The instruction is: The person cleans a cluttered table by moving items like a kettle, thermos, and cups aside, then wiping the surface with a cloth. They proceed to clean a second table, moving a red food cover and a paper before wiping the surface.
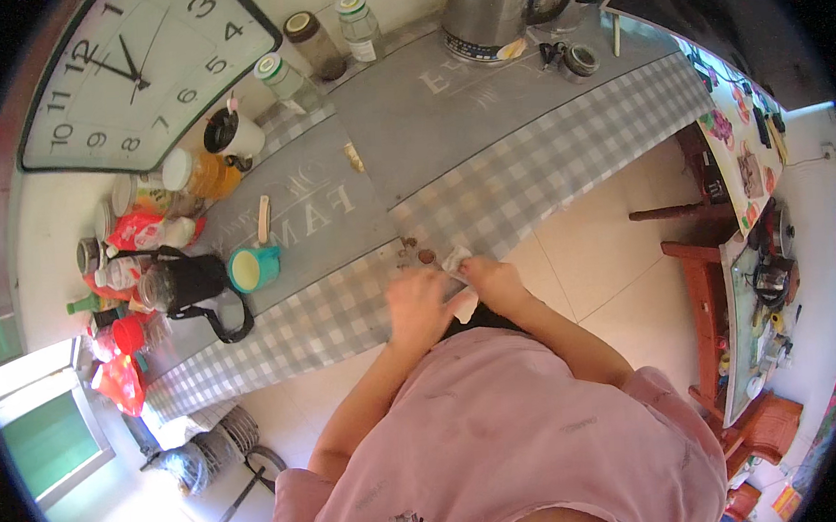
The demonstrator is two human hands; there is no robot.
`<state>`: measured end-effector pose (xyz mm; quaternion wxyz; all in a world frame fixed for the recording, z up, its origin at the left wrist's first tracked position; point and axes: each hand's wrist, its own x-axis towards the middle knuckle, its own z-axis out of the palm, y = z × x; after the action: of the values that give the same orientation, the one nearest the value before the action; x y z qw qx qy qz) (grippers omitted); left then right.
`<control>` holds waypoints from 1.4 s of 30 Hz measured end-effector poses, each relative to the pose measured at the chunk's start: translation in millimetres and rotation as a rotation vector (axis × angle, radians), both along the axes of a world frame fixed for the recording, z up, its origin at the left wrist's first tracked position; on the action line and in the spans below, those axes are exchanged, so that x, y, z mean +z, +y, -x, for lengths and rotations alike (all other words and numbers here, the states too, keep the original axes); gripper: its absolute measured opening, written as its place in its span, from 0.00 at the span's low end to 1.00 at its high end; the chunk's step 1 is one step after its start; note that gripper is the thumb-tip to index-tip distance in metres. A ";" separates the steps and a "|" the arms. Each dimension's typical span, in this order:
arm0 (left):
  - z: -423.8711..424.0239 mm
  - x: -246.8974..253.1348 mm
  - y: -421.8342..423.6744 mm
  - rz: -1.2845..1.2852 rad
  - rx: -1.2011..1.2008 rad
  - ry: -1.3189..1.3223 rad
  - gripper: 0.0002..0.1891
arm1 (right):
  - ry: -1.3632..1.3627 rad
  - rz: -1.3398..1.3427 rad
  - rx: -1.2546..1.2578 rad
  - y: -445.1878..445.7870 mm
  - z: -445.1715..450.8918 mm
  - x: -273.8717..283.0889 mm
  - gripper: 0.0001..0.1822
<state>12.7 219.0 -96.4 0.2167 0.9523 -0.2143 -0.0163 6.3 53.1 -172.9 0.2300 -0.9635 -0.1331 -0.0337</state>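
Observation:
Over the near edge of a table with a grey and white checked cloth (335,304), my left hand (420,300) is blurred, its fingers bent; whether it holds anything cannot be told. Close on its right, my right hand (488,278) grips a crumpled white tissue (455,259) at the table's edge. Another white piece (466,307) shows below, between the hands. Just beyond my fingers lie small brown bits and a round brown piece (426,256) on the tabletop.
A teal cup (254,269), a wooden-looking stick (264,219) and a black-covered jar (185,282) stand or lie left. Glass jars (360,29), a steel kettle (484,13) and a small open jar (579,62) are at the back. A large clock (132,77) leans far left; red wooden furniture (704,317) is right.

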 end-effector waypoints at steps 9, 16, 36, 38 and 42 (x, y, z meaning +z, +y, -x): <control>-14.8 -40.5 -37.6 -0.425 -0.428 -0.126 0.13 | -0.010 -0.506 -0.775 -144.6 4.8 29.4 0.07; -24.2 -0.8 -32.6 -0.238 -0.375 -0.104 0.03 | 0.042 -0.698 -0.862 -135.4 13.3 15.9 0.08; -98.8 122.2 -17.1 -0.061 -0.078 -0.400 0.04 | -0.039 -0.323 -0.738 -88.2 -64.6 27.9 0.12; -102.7 126.0 -15.2 -0.076 -0.067 -0.422 0.03 | -0.161 -0.222 -0.749 -87.0 -78.4 20.8 0.11; -105.6 127.9 -17.8 -0.058 -0.051 -0.464 0.03 | -0.146 0.006 -0.588 -77.2 -89.4 2.0 0.09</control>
<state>118.2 201.2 31.5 0.1336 0.9307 -0.2817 0.1914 95.6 -24.1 -170.9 0.1974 -0.9564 0.1354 -0.1676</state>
